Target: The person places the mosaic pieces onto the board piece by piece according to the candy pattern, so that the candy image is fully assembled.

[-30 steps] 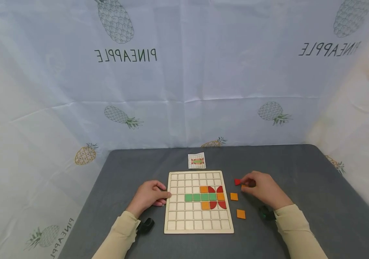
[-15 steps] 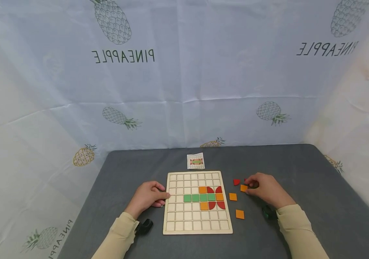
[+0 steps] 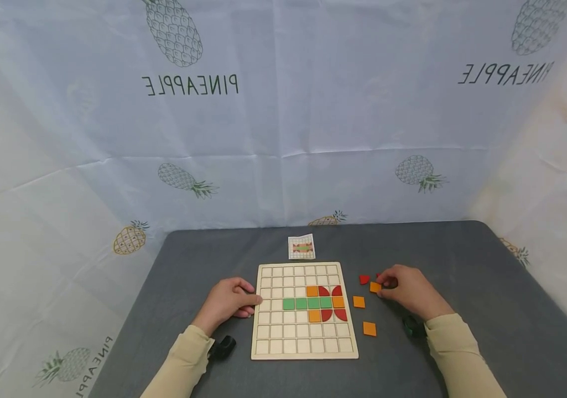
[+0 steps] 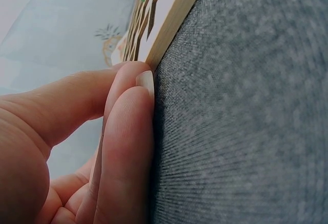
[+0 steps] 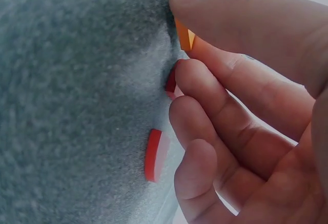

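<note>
A pale wooden grid board point(image 3: 289, 347) lies on the table, with green, orange and red tiles in its cells. My left hand point(image 3: 227, 302) holds the board's left edge, thumb on the rim and fingertips against its side point(image 4: 166, 33). To the right of the board, my right hand point(image 3: 411, 289) pinches an orange square tile point(image 3: 375, 287) between thumb and index finger. The right wrist view has this orange tile point(image 5: 183, 33) on edge beside the thumb, with the other fingers loosely bent. A red piece point(image 5: 172, 83) shows partly behind those fingertips.
Two orange square tiles point(image 3: 359, 302) lie between the board and my right hand. A red piece point(image 3: 364, 279) lies left of my fingertips. A small pattern card point(image 3: 301, 247) lies beyond the board on the dark grey table point(image 3: 223, 249). A pineapple-print cloth point(image 3: 283, 121) hangs behind.
My right hand has shifted slightly right, and the orange tile, mostly covered earlier, now shows at its fingertips. A second red piece has come into sight behind the fingers. My left hand stays put.
</note>
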Available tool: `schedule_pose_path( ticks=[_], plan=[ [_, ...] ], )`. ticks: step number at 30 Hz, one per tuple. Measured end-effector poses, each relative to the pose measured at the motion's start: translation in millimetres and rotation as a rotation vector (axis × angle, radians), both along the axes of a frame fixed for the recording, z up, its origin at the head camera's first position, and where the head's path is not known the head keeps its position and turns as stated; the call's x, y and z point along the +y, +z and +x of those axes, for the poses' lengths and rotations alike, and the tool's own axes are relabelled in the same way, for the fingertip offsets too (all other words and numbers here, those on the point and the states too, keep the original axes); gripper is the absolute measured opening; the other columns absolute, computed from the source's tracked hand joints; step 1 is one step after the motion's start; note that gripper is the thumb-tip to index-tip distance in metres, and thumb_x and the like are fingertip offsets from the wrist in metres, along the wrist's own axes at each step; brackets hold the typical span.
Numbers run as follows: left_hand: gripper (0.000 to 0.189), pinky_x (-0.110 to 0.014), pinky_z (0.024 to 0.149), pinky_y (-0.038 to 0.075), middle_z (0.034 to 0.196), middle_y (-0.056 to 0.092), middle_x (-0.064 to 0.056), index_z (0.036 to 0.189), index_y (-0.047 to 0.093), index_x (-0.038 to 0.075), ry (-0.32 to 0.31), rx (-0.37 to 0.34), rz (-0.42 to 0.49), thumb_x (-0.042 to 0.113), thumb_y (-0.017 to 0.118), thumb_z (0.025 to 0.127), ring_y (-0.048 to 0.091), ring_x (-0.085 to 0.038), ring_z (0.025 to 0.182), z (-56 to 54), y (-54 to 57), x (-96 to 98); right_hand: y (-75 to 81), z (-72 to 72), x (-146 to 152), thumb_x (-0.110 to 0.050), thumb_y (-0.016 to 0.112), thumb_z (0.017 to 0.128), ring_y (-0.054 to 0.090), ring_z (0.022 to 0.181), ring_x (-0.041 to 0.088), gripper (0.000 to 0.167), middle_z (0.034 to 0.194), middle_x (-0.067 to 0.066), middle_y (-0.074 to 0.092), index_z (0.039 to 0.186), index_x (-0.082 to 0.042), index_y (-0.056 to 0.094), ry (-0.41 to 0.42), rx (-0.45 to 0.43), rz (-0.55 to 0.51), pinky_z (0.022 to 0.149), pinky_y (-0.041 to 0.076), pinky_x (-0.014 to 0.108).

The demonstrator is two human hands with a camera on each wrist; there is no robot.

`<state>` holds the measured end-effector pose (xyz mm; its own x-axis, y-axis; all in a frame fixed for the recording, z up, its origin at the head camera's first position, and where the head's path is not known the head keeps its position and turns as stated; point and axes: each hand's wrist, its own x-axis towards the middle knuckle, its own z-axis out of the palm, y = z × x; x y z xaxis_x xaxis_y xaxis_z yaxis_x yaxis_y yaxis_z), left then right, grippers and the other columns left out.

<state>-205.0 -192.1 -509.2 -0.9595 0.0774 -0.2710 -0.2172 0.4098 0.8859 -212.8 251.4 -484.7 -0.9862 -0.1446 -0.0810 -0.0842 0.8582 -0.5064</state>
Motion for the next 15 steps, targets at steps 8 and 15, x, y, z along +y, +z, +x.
schedule_pose_path(
  ticks=[8,15],
  plan=[
    [0.038,-0.034,0.066,0.068,0.083,0.075,-0.011,0.111,0.071,0.004,0.004,0.008,0.009,0.023,0.094,0.086,0.076,-0.016,0.069,0.0,-1.1,-0.9,2.9,0.5,-7,-0.020,0.088,0.091,0.061,0.085,0.018,0.020,0.098,0.003,0.071,0.107,-0.010,0.081,0.018,0.035,-0.004,0.075,0.058,0.036],
    [0.037,-0.035,0.066,0.068,0.084,0.075,-0.012,0.110,0.071,0.004,0.005,0.005,0.018,0.023,0.093,0.088,0.077,-0.016,0.069,-0.6,-2.1,0.2,1.0,-1.2,-29,-0.022,0.089,0.091,0.063,0.088,0.016,0.021,0.100,0.001,0.072,0.108,-0.012,0.082,0.049,0.047,-0.028,0.080,0.061,0.037]
  ],
)
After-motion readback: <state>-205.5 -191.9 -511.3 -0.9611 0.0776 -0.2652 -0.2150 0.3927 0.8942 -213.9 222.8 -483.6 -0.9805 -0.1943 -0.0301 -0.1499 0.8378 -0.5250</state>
